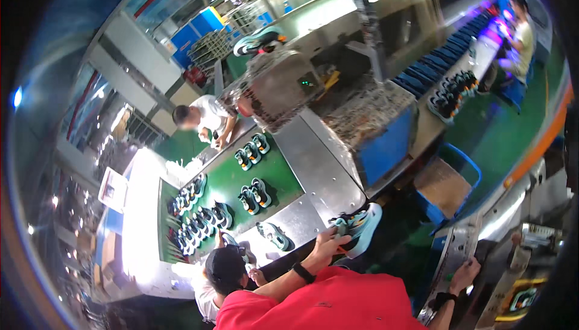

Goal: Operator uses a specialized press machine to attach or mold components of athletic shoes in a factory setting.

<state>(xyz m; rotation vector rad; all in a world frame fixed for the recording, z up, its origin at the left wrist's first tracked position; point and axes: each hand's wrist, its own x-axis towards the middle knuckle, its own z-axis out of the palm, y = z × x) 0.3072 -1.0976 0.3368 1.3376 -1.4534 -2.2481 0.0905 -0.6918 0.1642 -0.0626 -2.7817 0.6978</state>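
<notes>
My left hand [329, 244] is closed on a light-blue and black sneaker [360, 229], held tilted beyond the end of the metal worktop. A black band circles that wrist. To the right, my right hand [464, 274] is at the metal frame [451, 251] of a machine, its fingers curled; whatever is under them is hidden. Another sneaker [274, 236] of the same colours lies on the metal strip left of my left hand. A pair of sneakers [255, 195] stands farther back on the green conveyor belt [278, 170].
Several sneakers [202, 220] are lined up at the belt's left. A co-worker in a black cap [224, 268] is close on my left; another person [208, 116] leans over the far side. A blue-framed chair [443, 184] stands right. A person [520, 44] sits by a second line.
</notes>
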